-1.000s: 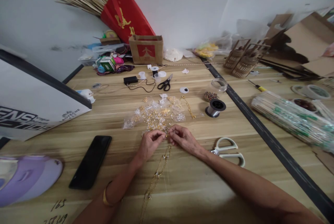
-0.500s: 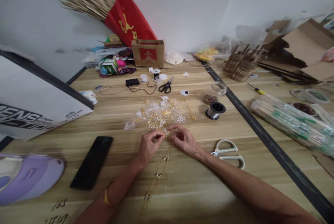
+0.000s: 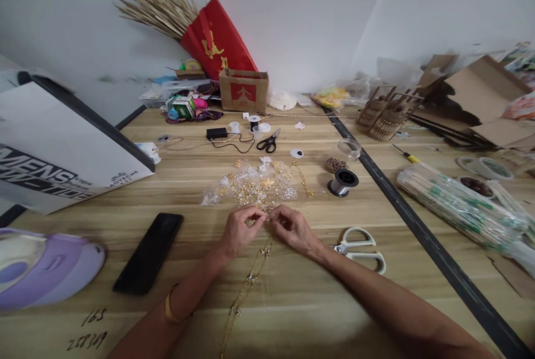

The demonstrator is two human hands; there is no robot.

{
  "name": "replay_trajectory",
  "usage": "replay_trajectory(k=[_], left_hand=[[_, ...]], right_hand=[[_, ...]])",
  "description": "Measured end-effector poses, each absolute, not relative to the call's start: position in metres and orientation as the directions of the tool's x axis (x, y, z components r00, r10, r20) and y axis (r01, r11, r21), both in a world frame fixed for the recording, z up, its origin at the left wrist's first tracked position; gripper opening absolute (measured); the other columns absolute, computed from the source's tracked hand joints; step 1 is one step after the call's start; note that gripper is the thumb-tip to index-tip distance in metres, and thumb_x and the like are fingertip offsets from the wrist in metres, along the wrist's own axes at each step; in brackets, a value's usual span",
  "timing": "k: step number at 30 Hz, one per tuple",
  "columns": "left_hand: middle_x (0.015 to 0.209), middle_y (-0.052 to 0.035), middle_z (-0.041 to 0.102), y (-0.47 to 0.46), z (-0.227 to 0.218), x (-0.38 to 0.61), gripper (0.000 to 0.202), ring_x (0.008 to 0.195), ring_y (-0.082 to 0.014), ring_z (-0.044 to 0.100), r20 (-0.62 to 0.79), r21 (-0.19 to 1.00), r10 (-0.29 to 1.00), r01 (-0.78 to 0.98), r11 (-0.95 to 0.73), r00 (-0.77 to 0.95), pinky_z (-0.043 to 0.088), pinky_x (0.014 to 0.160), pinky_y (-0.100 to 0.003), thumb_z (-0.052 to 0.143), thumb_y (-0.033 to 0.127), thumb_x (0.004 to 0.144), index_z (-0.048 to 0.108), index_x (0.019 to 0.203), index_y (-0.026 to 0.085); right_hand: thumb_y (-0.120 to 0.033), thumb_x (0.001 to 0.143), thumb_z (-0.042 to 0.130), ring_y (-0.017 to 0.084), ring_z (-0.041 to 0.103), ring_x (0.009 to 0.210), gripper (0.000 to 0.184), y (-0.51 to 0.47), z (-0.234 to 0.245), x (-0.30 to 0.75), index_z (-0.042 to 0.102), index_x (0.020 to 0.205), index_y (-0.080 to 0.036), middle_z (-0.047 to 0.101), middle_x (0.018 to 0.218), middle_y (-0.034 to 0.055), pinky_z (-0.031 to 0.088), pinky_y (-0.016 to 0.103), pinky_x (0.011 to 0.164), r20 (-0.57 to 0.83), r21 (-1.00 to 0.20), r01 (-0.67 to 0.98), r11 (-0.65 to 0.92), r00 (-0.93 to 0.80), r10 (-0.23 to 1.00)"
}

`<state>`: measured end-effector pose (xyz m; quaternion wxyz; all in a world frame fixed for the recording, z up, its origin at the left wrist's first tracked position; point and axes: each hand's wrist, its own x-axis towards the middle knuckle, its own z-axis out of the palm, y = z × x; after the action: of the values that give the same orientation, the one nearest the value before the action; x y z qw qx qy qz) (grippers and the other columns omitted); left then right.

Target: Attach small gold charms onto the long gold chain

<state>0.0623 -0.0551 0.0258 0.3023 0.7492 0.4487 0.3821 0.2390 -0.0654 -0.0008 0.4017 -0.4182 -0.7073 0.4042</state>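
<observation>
My left hand (image 3: 239,231) and my right hand (image 3: 292,228) meet at the middle of the wooden table (image 3: 292,303), fingertips pinched together on the upper end of a gold chain (image 3: 246,286). The chain trails from the pinch down toward me across the wood. Just beyond my fingers lies a heap of small gold and white jewellery parts in clear bags (image 3: 257,183). A short loose gold chain piece (image 3: 303,178) lies at the heap's right.
White-handled scissors (image 3: 361,247) lie right of my right hand, a black phone (image 3: 149,251) to the left. A wire spool (image 3: 341,182), a bead dish, black scissors (image 3: 268,140), a large white box (image 3: 58,158), a purple item (image 3: 45,267) and bagged sticks (image 3: 463,208) surround the spot.
My hands stay pinched on the chain end, shifting only slightly. The camera has tilted, so everything sits a little lower in view.
</observation>
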Motion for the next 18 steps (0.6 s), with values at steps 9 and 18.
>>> replay_trajectory(k=[9,18], left_hand=[[0.067,-0.0017,0.065,-0.0468,0.0315,0.0523,0.012,0.065,-0.0123,0.058,0.085,0.96,0.942,0.227,-0.165,0.325,0.045,0.063,-0.021,0.061,0.024,0.075,0.064,0.07,0.013],[0.07,-0.0029,0.066,-0.0494,0.0372,0.0538,0.01,0.069,-0.0138,0.059,0.141,0.944,0.925,0.234,-0.233,0.352,0.044,0.066,-0.022,0.06,0.02,0.076,0.065,0.071,0.014]], right_hand=[[-0.008,0.07,0.044,0.008,0.038,0.05,0.034,-0.0638,-0.0038,0.2423,0.054,0.101,-0.017,0.044,0.061,-0.0054,0.031,0.019,0.047,0.268,-0.876,0.359,0.322,-0.192,0.944],[-0.024,0.079,0.054,0.008,0.047,0.056,0.026,-0.0693,0.0047,0.2373,0.051,0.104,-0.017,0.058,0.078,0.0003,0.037,0.019,0.05,0.173,-0.949,0.19,0.25,-0.347,0.922]])
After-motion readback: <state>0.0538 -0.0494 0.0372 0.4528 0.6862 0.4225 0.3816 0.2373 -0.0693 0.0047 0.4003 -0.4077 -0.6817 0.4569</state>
